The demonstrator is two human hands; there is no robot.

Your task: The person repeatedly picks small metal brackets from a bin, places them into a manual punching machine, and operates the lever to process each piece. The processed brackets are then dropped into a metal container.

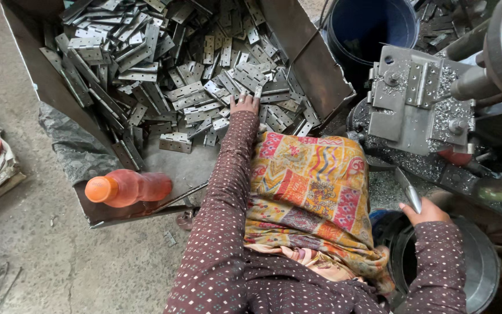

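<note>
1. reaching with my left hand (245,104) into the tray (315,64), fingers closing on one hinge (258,92) at the edge of the hinge pile (175,64).
2. my right hand (424,211) grips a flat metal piece (409,191) near the press (416,99).
3. one hinge sits in the press; i judge most of the pile is left.
4. bottle (126,187) lies beside.

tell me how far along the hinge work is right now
Done: one hinge already sits clamped on the machine's jig plate, with metal shavings around it. In hand: the left hand reaches into the hinge pile in the metal tray, while the right hand holds a metal lever. Left: the tray looks mostly full, so probably plenty remains.
</note>
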